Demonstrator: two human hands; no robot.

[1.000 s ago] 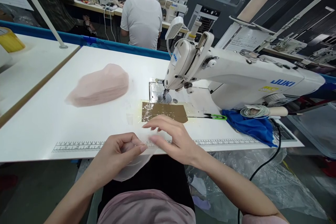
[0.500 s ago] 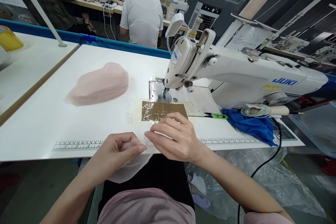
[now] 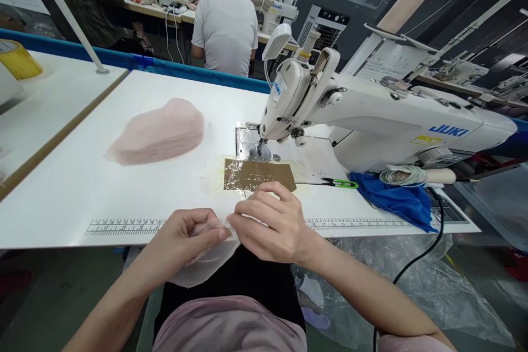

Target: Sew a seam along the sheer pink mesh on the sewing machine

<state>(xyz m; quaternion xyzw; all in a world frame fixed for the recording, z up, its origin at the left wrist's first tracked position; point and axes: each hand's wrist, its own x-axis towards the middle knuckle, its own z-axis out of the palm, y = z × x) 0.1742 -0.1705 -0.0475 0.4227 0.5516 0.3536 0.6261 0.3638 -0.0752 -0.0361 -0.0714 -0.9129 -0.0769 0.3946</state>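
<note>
A sheer, pale piece of fabric hangs over the table's front edge above my lap. My left hand pinches its upper edge between thumb and forefinger. Close by on the right, my right hand has its fingers bent together, tips at the fabric's edge beside the left fingertips; its thumb is hidden. Just beyond the hands lies a brown taped plate, in front of the needle area of a white sewing machine. A pile of sheer pink fabric pieces rests on the table to the left.
Green-handled thread snips lie right of the brown plate. Farther right are a blue cloth, a coil of pale cord and a black cable. A printed ruler runs along the front edge. A person sits beyond the table.
My right hand has shifted slightly, its fingers a little higher and still beside the left fingertips. My left hand keeps its pinch on the fabric. The view has moved slightly.
</note>
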